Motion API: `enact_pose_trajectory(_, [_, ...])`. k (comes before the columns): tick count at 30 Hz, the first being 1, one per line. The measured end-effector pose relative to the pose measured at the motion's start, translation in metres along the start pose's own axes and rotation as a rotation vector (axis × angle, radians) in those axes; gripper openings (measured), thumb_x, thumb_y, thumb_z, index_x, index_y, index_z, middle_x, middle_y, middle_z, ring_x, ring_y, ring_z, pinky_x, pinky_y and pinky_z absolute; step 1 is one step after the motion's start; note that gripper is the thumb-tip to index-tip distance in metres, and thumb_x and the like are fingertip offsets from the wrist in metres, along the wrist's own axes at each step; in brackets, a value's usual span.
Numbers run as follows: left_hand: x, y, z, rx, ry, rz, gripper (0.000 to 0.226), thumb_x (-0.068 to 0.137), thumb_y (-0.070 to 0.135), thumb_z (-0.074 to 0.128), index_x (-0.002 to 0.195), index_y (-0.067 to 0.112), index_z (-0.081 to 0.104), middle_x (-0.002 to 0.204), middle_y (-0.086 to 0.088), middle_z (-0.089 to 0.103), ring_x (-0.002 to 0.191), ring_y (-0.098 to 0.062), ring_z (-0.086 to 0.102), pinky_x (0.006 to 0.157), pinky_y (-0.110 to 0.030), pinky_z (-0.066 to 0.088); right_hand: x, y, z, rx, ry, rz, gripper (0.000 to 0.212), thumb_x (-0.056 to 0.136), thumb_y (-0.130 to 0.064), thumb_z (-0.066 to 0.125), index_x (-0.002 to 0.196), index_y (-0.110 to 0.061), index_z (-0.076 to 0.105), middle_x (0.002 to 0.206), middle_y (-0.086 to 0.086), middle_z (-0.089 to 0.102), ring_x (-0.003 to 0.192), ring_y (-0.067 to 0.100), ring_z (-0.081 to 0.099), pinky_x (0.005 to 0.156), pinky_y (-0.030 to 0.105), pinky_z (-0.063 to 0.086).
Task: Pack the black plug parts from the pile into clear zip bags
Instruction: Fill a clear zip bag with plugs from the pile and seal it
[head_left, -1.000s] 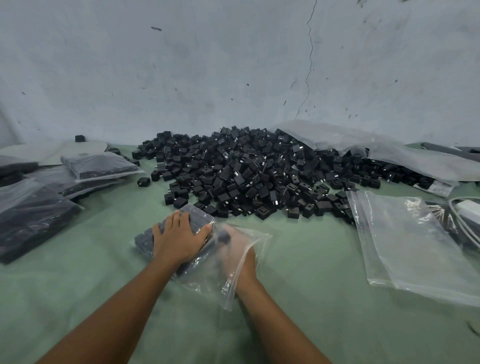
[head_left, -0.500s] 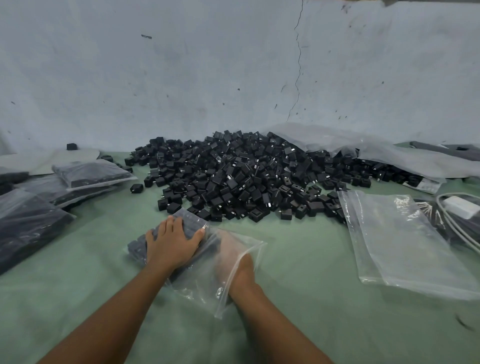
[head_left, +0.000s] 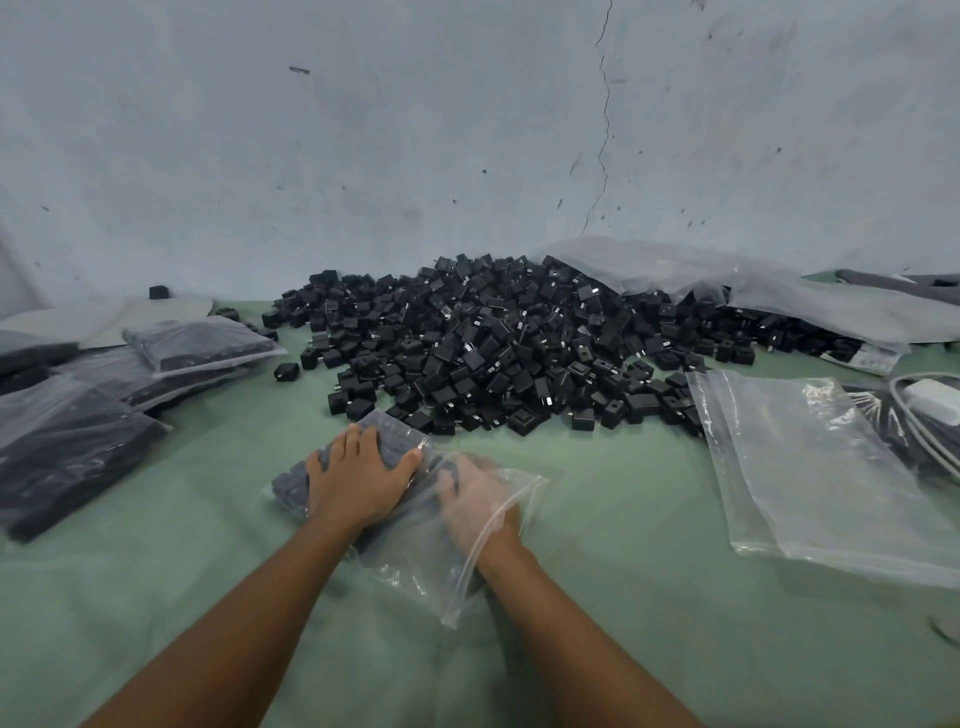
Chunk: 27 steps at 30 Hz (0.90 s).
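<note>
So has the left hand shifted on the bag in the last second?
No. The left hand still lies flat on the zip bag, the same gap short of the plug pile.

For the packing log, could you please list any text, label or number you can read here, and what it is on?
None can be read.
White label on the big bag beside the pile: print too small and blurred.
Zip bags: no print visible.

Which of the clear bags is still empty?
The flat bag on the right, beside the pile: nothing dark shows inside, unlike the filled bags stacked on the left.
</note>
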<state>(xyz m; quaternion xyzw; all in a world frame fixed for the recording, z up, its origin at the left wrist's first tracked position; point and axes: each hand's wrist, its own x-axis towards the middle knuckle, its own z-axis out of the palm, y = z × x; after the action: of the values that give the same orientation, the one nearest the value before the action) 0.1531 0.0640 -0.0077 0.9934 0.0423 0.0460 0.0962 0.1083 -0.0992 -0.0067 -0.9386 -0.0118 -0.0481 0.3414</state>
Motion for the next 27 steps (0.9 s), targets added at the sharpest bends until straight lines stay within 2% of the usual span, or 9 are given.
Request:
enact_pose_trajectory(2, [0.000, 0.000, 0.000, -0.001, 0.003, 0.000, 0.098, 0.087, 0.086, 0.016, 0.160, 0.021, 0.019, 0.169, -0.005, 0.016, 0.154, -0.023, 0.015, 0.124, -0.055, 0.009, 0.000, 0.003, -0.001, 0.075, -0.031, -0.016, 0.028, 0.104, -0.026, 0.044, 0.127, -0.018, 0.056, 0.120, 0.005, 0.062, 0.110, 0.022, 0.059, 0.091, 0.022, 0.039])
enact_pose_trajectory(4, [0.001, 0.000, 0.001, 0.000, 0.005, -0.001, 0.098, 0.087, 0.086, 0.016, 0.160, 0.021, 0.019, 0.168, -0.005, 0.016, 0.154, -0.023, 0.015, 0.124, -0.055, 0.009, -0.003, 0.004, -0.001, 0.121, -0.021, 0.003, 0.023, 0.103, -0.025, 0.046, 0.123, -0.018, 0.057, 0.109, 0.003, 0.063, 0.097, 0.018, 0.059, 0.092, 0.026, 0.045])
enact_pose_trajectory(8, [0.001, -0.001, 0.001, 0.009, 0.010, -0.001, 0.099, 0.086, 0.087, 0.015, 0.160, 0.021, 0.019, 0.168, -0.005, 0.017, 0.154, -0.023, 0.016, 0.123, -0.055, 0.010, -0.007, 0.007, 0.004, 0.146, 0.035, -0.015, 0.018, 0.102, -0.024, 0.047, 0.117, -0.021, 0.058, 0.098, 0.000, 0.064, 0.084, 0.013, 0.059, 0.074, 0.020, 0.041])
enact_pose_trajectory(10, [0.002, -0.001, 0.002, 0.009, 0.010, 0.000, 0.099, 0.086, 0.087, 0.016, 0.160, 0.021, 0.019, 0.168, -0.005, 0.017, 0.154, -0.023, 0.016, 0.123, -0.055, 0.010, -0.006, 0.007, 0.003, 0.147, 0.023, -0.034, 0.018, 0.102, -0.020, 0.046, 0.115, -0.017, 0.059, 0.102, 0.004, 0.065, 0.089, 0.016, 0.061, 0.076, 0.018, 0.042])
enact_pose_trajectory(13, [0.002, -0.001, 0.003, 0.011, 0.008, 0.004, 0.099, 0.087, 0.087, 0.016, 0.160, 0.021, 0.019, 0.168, -0.005, 0.016, 0.154, -0.024, 0.016, 0.124, -0.055, 0.010, -0.006, 0.007, 0.003, 0.177, -0.029, -0.033, 0.021, 0.103, -0.010, 0.042, 0.111, -0.002, 0.060, 0.103, 0.022, 0.062, 0.082, 0.021, 0.056, 0.067, 0.008, 0.040])
enact_pose_trajectory(15, [0.002, -0.001, 0.002, 0.013, 0.006, 0.003, 0.098, 0.087, 0.087, 0.016, 0.160, 0.021, 0.018, 0.169, -0.005, 0.016, 0.154, -0.024, 0.016, 0.124, -0.055, 0.009, -0.007, 0.006, 0.004, 0.186, 0.005, -0.020, 0.022, 0.103, -0.012, 0.044, 0.112, -0.003, 0.061, 0.102, 0.021, 0.063, 0.085, 0.024, 0.058, 0.078, 0.018, 0.050])
enact_pose_trajectory(18, [0.002, -0.001, 0.003, 0.009, 0.009, 0.005, 0.098, 0.087, 0.086, 0.016, 0.160, 0.021, 0.019, 0.169, -0.005, 0.016, 0.154, -0.023, 0.015, 0.124, -0.055, 0.009, -0.008, 0.007, 0.005, 0.185, 0.062, -0.001, 0.019, 0.100, -0.019, 0.047, 0.109, -0.013, 0.063, 0.102, 0.008, 0.065, 0.093, 0.024, 0.063, 0.088, 0.039, 0.051])
enact_pose_trajectory(24, [0.004, -0.002, 0.004, 0.008, 0.013, 0.005, 0.099, 0.086, 0.087, 0.015, 0.160, 0.021, 0.020, 0.168, -0.004, 0.017, 0.154, -0.023, 0.016, 0.123, -0.057, 0.010, -0.006, 0.003, 0.003, 0.039, 0.044, -0.011, 0.025, 0.098, -0.026, 0.048, 0.120, -0.021, 0.059, 0.113, 0.005, 0.063, 0.102, 0.026, 0.061, 0.091, 0.040, 0.050])
enact_pose_trajectory(27, [0.004, -0.002, 0.005, 0.019, 0.012, 0.009, 0.100, 0.086, 0.088, 0.013, 0.160, 0.021, 0.020, 0.168, -0.005, 0.017, 0.154, -0.024, 0.017, 0.123, -0.058, 0.011, 0.002, -0.001, 0.002, -0.052, -0.057, 0.011, 0.030, 0.098, -0.031, 0.046, 0.123, -0.020, 0.057, 0.116, 0.008, 0.064, 0.107, 0.031, 0.061, 0.089, 0.044, 0.048])
